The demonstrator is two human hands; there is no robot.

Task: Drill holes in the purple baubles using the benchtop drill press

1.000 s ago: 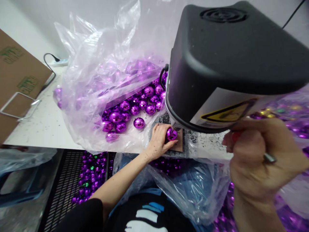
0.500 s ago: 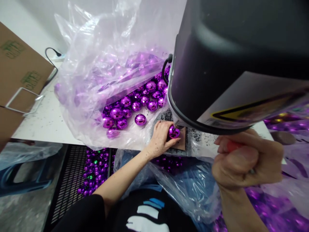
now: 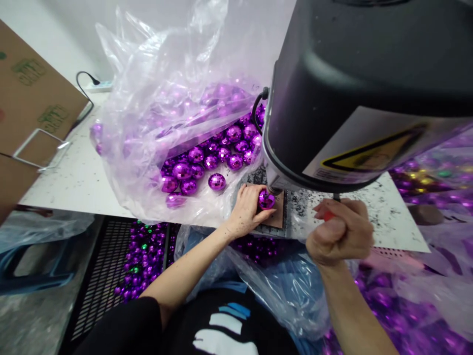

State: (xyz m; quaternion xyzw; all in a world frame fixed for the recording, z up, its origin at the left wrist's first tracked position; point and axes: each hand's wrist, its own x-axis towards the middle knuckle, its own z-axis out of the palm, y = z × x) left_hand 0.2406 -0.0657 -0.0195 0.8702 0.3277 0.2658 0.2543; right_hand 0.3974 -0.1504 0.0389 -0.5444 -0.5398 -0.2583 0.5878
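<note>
My left hand (image 3: 247, 209) holds a shiny purple faceted ball (image 3: 266, 199) between thumb and fingers, on a brown board (image 3: 278, 217) at the table's front. Directly over the ball is the metal spindle tip (image 3: 273, 189) of a bench drill press (image 3: 332, 98), whose black housing fills the upper right. Whether the tip enters the ball or only touches it, I cannot tell. My right hand (image 3: 342, 231) is closed round a red-ended lever handle (image 3: 328, 215) below the housing; the fingers cover most of it.
A clear plastic bag (image 3: 144, 88) of many purple balls (image 3: 195, 154) spreads over the white table (image 3: 70, 182). A cardboard box (image 3: 37, 98) stands left. Below is a black crate (image 3: 99, 266) with small purple and green balls. More bagged balls (image 3: 410, 305) lie right.
My right hand has moved left and slightly up with the lever, away from the camera. My left hand and the ball stay in place under the spindle. The view has shifted slightly.
</note>
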